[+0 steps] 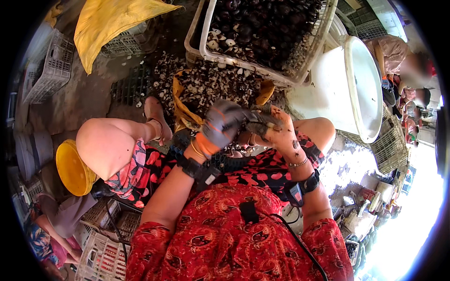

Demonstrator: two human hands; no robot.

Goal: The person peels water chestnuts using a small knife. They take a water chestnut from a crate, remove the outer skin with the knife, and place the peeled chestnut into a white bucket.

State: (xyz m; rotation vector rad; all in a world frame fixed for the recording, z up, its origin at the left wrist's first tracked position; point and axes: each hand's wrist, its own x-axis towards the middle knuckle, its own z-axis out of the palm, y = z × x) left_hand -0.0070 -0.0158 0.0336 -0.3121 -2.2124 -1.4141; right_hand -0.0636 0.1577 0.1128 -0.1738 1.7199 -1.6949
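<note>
My left hand (220,123), in a dark grey glove with an orange cuff, is closed in front of my knees. Its fingertips meet those of my right hand (280,130), which is bare at the back, with dark coverings on some fingers and brown scraps stuck to the skin. The right fingers are curled too. Whatever lies between the hands is hidden by the fingers. Below and beyond them, a heap of white and brown peelings (218,89) fills and surrounds an open yellow sack (180,100).
A white crate (202,40) of dark, glossy water chestnuts stands ahead, beside a big white tub (323,89). At left are a yellow bucket (75,168), a grey crate (51,65) and a yellow sheet (112,28). Other people sit at far right (393,51) and lower left (47,225).
</note>
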